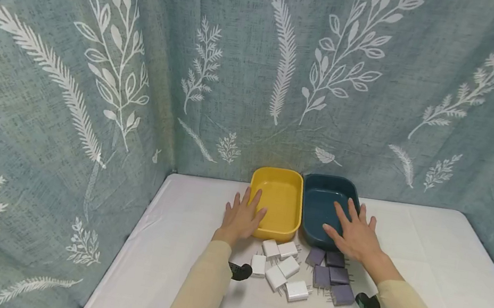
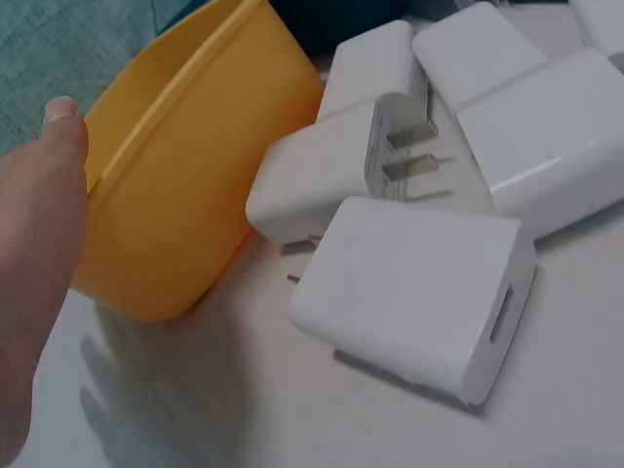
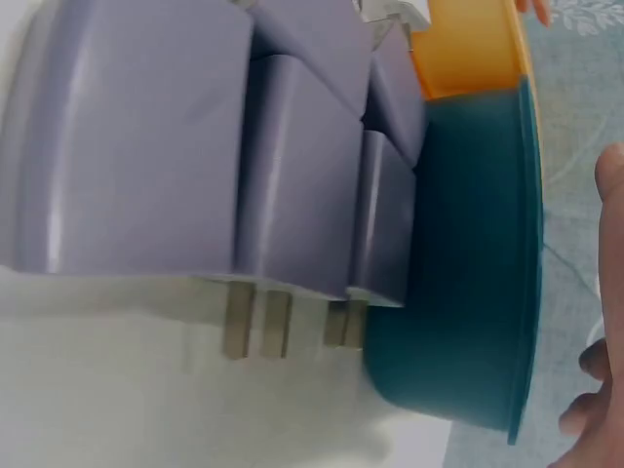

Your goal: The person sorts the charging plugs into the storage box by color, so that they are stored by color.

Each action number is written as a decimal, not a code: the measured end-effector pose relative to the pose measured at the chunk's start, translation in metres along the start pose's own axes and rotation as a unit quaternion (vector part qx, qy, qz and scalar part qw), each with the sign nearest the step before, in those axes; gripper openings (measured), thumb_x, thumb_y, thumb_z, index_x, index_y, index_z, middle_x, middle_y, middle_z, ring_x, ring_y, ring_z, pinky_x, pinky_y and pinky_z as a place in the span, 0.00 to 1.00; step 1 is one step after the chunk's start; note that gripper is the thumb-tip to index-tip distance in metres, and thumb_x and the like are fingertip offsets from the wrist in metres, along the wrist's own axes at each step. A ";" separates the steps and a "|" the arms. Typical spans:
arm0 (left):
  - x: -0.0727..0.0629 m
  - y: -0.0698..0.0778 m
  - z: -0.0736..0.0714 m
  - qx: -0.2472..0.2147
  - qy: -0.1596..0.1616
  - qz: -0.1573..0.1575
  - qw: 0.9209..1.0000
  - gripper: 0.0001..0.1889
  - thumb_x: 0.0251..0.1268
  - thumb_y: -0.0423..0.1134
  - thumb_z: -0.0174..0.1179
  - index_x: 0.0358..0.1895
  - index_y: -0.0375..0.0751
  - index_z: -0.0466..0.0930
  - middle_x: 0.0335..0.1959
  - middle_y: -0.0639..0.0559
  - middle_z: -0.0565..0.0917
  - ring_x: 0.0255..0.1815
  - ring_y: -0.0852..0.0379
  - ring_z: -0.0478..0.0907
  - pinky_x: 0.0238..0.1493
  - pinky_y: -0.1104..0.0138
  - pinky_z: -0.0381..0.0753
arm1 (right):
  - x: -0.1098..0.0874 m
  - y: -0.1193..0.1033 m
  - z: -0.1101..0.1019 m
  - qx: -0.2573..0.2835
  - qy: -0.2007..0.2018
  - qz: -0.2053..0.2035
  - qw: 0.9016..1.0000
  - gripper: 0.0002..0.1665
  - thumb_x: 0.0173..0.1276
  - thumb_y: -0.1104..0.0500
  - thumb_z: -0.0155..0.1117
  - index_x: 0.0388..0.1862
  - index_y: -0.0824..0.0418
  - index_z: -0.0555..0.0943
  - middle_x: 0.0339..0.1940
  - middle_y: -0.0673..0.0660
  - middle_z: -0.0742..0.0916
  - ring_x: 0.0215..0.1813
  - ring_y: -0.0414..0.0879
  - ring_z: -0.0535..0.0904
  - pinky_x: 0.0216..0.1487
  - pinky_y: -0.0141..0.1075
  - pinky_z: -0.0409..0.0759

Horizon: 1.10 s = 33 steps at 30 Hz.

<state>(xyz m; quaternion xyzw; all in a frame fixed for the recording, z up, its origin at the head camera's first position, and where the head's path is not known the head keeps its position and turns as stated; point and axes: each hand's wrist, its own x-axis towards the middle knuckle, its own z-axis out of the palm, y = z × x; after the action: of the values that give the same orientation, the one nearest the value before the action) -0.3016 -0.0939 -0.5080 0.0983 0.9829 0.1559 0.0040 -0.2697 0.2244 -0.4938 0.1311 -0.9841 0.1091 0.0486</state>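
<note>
My left hand [image 1: 240, 218] is spread with straight fingers over the left side of a yellow bin [image 1: 279, 205]. Fingers of my right hand [image 1: 358, 238] are spread too, over the right part of a dark teal bin [image 1: 323, 209]. Neither hand holds anything; whether they touch the rims I cannot tell. In front of the yellow bin lie several white plug chargers [image 2: 409, 292], prongs pointing various ways. Several purple plug chargers [image 3: 136, 136] lie in a cluster before the teal bin, with metal prongs [image 3: 255, 320] showing in the right wrist view.
Both bins stand side by side at the back of a white-covered table [image 1: 424, 257]. A blue-green curtain [image 1: 241, 67] with white leaf prints hangs behind and along the sides. A dark wrist-camera piece [image 1: 240, 271] projects by the left sleeve, another [image 1: 368, 303] by the right.
</note>
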 end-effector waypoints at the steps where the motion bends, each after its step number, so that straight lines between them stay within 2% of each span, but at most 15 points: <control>1: 0.000 0.000 0.001 -0.007 0.002 -0.001 1.000 0.34 0.75 0.64 0.29 0.79 0.59 0.42 0.81 0.47 0.43 0.79 0.33 0.47 0.73 0.35 0.55 | -0.001 0.001 0.001 -0.003 0.003 -0.001 1.000 0.48 0.72 0.30 0.42 0.79 0.57 0.53 0.78 0.73 0.53 0.74 0.80 0.47 0.65 0.78 0.50; 6: -0.002 -0.002 0.006 -0.041 0.021 -0.008 0.999 0.33 0.76 0.62 0.31 0.79 0.56 0.44 0.81 0.45 0.44 0.78 0.35 0.50 0.70 0.39 0.65 | -0.006 0.001 0.004 -0.008 0.006 -0.003 1.000 0.47 0.72 0.30 0.43 0.79 0.58 0.54 0.78 0.73 0.54 0.74 0.80 0.48 0.65 0.78 0.52; 11: -0.004 -0.005 0.012 -0.091 0.048 -0.028 0.994 0.33 0.76 0.61 0.32 0.79 0.55 0.46 0.81 0.43 0.44 0.77 0.37 0.54 0.68 0.41 0.68 | -0.010 0.003 0.008 -0.006 0.010 -0.002 1.000 0.47 0.72 0.31 0.44 0.79 0.58 0.54 0.78 0.73 0.55 0.74 0.80 0.48 0.65 0.78 0.52; 18: -0.008 -0.007 0.021 -0.148 0.061 -0.052 0.986 0.33 0.76 0.60 0.33 0.79 0.54 0.46 0.79 0.40 0.52 0.74 0.35 0.61 0.70 0.43 0.67 | -0.013 0.007 0.012 -0.005 0.008 0.004 1.000 0.48 0.72 0.30 0.43 0.78 0.59 0.54 0.77 0.74 0.55 0.73 0.80 0.49 0.65 0.77 0.53; 27: -0.013 -0.008 0.028 -0.204 0.094 -0.051 0.973 0.33 0.77 0.57 0.36 0.78 0.46 0.49 0.75 0.42 0.63 0.73 0.39 0.63 0.74 0.46 0.62 | -0.018 0.009 0.015 0.000 0.018 0.004 1.000 0.47 0.72 0.31 0.45 0.78 0.60 0.56 0.77 0.74 0.56 0.73 0.80 0.50 0.65 0.77 0.54; 33: -0.016 -0.013 0.029 -0.240 0.084 -0.056 0.965 0.34 0.76 0.58 0.39 0.78 0.48 0.49 0.73 0.43 0.67 0.72 0.41 0.66 0.74 0.49 0.64 | -0.022 0.010 0.017 0.004 0.028 0.000 1.000 0.47 0.72 0.32 0.47 0.78 0.60 0.57 0.77 0.75 0.57 0.73 0.80 0.51 0.64 0.77 0.56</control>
<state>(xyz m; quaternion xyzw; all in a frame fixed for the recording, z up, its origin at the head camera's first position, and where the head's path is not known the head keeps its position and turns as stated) -0.2877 -0.1000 -0.5401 0.0255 0.9173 0.3947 -0.0463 -0.2522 0.2351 -0.5155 0.1279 -0.9820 0.1168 0.0754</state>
